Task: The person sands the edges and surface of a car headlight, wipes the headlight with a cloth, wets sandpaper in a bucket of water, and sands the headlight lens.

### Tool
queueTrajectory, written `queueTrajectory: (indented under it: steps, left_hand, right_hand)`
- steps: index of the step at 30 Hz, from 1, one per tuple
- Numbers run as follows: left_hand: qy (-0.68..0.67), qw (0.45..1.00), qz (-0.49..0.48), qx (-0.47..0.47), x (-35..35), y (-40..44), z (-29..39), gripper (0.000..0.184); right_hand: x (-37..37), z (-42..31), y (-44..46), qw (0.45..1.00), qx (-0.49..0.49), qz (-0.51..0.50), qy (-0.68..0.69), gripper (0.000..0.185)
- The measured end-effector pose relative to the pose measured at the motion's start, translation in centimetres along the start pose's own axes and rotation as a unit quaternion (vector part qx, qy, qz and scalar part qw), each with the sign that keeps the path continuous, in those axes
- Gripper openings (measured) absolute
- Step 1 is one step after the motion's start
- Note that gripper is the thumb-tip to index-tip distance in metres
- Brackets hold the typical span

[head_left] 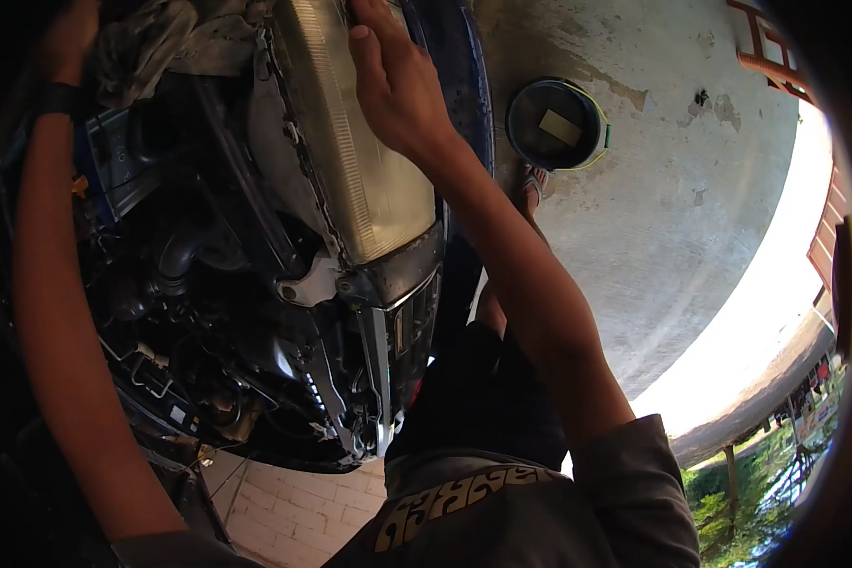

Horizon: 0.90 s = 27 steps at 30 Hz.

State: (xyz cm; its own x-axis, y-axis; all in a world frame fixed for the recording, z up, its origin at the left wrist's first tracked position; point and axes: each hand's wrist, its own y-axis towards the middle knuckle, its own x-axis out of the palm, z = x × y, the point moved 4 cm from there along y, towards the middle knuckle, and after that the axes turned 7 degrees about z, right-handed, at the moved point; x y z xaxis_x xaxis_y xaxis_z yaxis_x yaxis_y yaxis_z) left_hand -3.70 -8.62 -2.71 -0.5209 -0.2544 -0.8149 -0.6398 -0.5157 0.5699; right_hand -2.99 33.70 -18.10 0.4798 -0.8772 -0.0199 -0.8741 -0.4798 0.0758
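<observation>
Along the upper edge, my right hand [396, 83] lies on the yellowed headlight [383, 180] of a vehicle, its thumb apart from the fingers and the fingertips cut off by the frame. In the top left corner, my left hand [64, 38] is dark and partly outside the view, so its fingers cannot be made out. A black band [55, 98] circles that wrist. Just right of my left hand, a crumpled grey cloth [151, 47] rests at the top of the engine bay.
The open engine bay [175, 256] with hoses and metal parts fills the left side. A black bucket [537, 133] with a pale block inside stands on the concrete floor [672, 227], beside a sandalled foot [537, 180]. Brown metal framing [772, 57] shows at the upper right.
</observation>
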Motion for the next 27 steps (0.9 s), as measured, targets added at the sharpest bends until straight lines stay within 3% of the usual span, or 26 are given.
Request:
queueTrajectory:
  steps: [2,4,7,11,14,18,21,24,27]
  left_hand:
    - [-0.111,0.992,0.057,-0.016,-0.8,-1.5,3.1,0.053]
    - [-0.099,0.994,0.036,0.009,-1.3,-2.9,5.4,0.058]
    - [-0.087,0.996,-0.008,-0.010,-3.0,-2.2,4.1,0.054]
    - [-0.155,0.987,-0.020,-0.033,-1.3,-1.7,2.2,0.054]
    - [-0.130,0.991,-0.011,-0.002,-2.3,-2.3,3.6,0.053]
    - [-0.171,0.985,0.003,0.002,-3.2,-2.6,5.5,0.056]
    - [-0.145,0.989,-0.004,0.006,-3.8,-3.2,6.8,0.059]
    - [-0.111,0.994,0.007,0.023,-4.3,-3.5,7.2,0.063]
    - [-0.087,0.994,0.010,0.066,-3.2,-2.5,5.3,0.065]
  right_hand:
    - [-1.8,-2.4,-5.5,0.999,0.009,-0.039,-0.020,0.048]
    - [-4.1,-3.8,-15.7,0.990,0.044,-0.127,-0.052,0.053]
    - [-4.4,-3.9,-16.8,0.988,0.050,-0.129,-0.063,0.053]
    - [0.0,-0.8,0.7,0.991,-0.066,-0.095,-0.064,0.056]
    - [-0.7,-2.2,-1.3,0.994,-0.011,-0.105,-0.017,0.063]
    - [-4.6,-2.9,-19.5,0.968,0.040,-0.234,-0.080,0.093]
    - [-3.7,-2.1,-12.8,0.970,0.009,-0.227,-0.087,0.098]
    - [-0.8,0.1,0.2,0.979,-0.030,-0.177,-0.093,0.089]
    - [-1.4,-1.1,-1.7,0.982,0.027,-0.179,-0.048,0.085]
